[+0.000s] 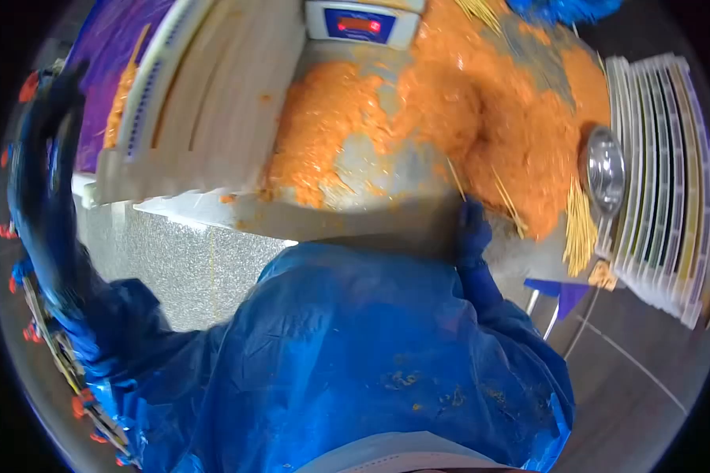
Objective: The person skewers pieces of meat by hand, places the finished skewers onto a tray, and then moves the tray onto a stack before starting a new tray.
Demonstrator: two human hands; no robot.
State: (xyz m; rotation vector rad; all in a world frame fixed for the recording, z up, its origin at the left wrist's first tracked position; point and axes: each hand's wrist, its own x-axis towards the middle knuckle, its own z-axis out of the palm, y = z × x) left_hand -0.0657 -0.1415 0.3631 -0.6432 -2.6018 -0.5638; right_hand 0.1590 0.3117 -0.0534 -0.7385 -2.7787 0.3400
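Note:
My left hand (43, 165), in a dark blue glove, is raised at the far left beside the purple surface (102, 118). Its fingers and thumb are apart, with nothing visible between them. At the table's near edge, my gloved right hand (472, 229) is closed on a thin wooden stick (456, 178) that points up toward the orange minced mass (521, 150). Two or more sticks (509, 201) lie on that mass just right of the hand. A bundle of sticks (580, 229) rests farther right.
A metal ladle (605, 169) lies by the stacked white trays (663, 181) at right. Large pale trays (213, 94) stand left of the orange mass. A scale (360, 25) with a red display is at the top. Blue plastic (564, 8) shows at upper right.

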